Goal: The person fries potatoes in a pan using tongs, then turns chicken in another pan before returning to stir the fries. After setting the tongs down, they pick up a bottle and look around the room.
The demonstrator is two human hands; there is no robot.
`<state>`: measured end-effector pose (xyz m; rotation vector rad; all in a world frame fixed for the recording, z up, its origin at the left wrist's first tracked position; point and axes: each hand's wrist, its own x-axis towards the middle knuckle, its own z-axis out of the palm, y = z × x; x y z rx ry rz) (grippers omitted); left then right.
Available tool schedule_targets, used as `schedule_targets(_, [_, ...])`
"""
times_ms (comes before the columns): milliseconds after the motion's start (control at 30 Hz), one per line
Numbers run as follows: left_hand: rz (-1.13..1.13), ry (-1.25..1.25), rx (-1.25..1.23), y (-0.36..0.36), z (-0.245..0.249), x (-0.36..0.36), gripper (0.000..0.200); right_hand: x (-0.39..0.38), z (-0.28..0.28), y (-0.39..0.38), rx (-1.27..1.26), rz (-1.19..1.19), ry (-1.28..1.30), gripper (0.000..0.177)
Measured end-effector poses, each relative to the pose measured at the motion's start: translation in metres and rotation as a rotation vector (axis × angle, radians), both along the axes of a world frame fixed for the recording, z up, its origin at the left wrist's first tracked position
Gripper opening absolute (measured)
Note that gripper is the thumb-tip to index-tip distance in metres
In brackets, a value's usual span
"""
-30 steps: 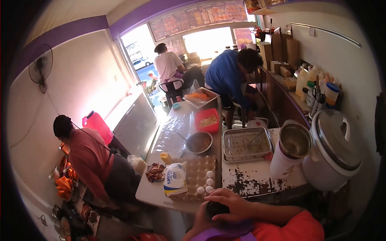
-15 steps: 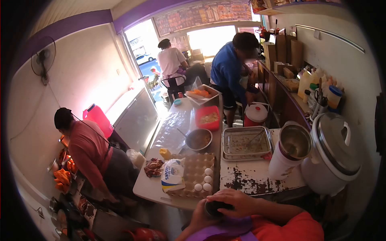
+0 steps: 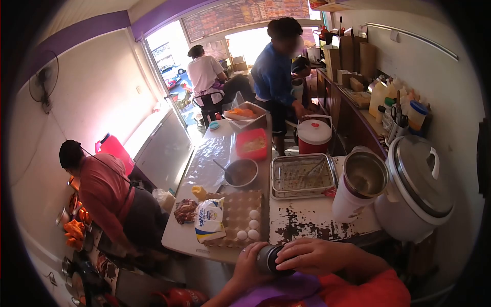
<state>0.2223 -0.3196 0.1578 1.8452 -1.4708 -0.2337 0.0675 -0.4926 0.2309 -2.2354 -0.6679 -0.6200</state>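
Close to my body, at the bottom of the view, my left hand (image 3: 249, 266) is wrapped round a dark cylindrical container (image 3: 267, 259). My right hand (image 3: 307, 256) lies over the container's top with its fingers closed on the dark lid. Just beyond my hands, a cardboard egg tray (image 3: 237, 212) holds several white eggs (image 3: 253, 224) along its right side. Beside the tray lie a white and blue gloves packet (image 3: 209, 220) and a bag of reddish-brown food (image 3: 185, 211).
A metal bowl (image 3: 241, 173), a red tub (image 3: 251, 145) and a wire rack tray (image 3: 303, 175) stand farther back. At right are a steel pot (image 3: 364, 174) and a large lidded cooker (image 3: 417, 189). People stand at the left and beyond the tables; a red-and-white cooler (image 3: 314, 137) is near one.
The view has shifted, so the tables appear farther left. The container is tilted more and shows more of its side. The person in blue has straightened up beside the cooler.
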Motion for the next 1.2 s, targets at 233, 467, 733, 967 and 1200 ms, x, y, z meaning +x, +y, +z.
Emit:
schedule_targets(233, [0.035, -0.027, -0.017, -0.017, 0.02, -0.005, 0.08, -0.017, 0.013, 0.007, -0.172, -0.424, -0.1, 0.034])
schedule_targets(467, [0.057, 0.146, 0.015, -0.02, 0.027, -0.003, 0.081, -0.025, 0.02, -0.005, -0.102, -0.473, -0.252, 0.036])
schedule_targets(733, [-0.034, 0.015, 0.055, -0.025, 0.022, -0.008, 0.081, -0.014, 0.007, 0.004, -0.136, -0.416, -0.174, 0.032])
schedule_targets(967, [0.034, 0.062, 0.016, -0.021, 0.018, 0.001, 0.083, -0.056, 0.014, -0.012, 0.264, -0.385, -0.02, 0.029])
schedule_targets(1200, [-0.004, -0.005, -0.252, -0.021, 0.056, 0.017, 0.083, -0.036, -0.091, -0.046, 0.734, -0.817, 0.386, 0.024])
